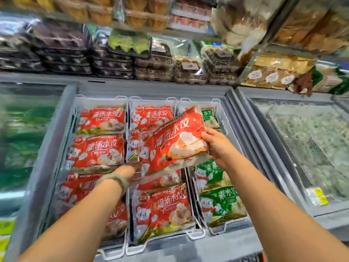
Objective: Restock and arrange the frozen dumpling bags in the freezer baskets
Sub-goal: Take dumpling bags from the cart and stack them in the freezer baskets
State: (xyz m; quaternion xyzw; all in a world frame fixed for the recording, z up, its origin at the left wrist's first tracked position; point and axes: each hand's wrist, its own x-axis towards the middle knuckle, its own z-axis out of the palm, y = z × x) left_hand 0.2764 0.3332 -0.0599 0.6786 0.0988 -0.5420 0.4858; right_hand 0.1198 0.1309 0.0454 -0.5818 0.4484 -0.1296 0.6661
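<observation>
Evidently the step in hand is laying the red dumpling bag [170, 142] into the middle basket [196, 234]. The bag is held over the basket's centre, tilted with its far right corner highest. The right hand [215, 146] pinches the bag's right edge, thumb on the printed face. The left hand [130, 170] meets the low left corner, but blur and the bag hide its fingers, so whether it grips or only props cannot be told. To do this well, I would level the bag first. Then I would lower it flat between the near-end bag [162, 212] and those at the basket's far end, print up and reading like its neighbours. Its right edge should stay inside the wire divider, clear of the green bags [221, 205] just right of the middle basket. Releasing the right hand last should keep it from sliding.
</observation>
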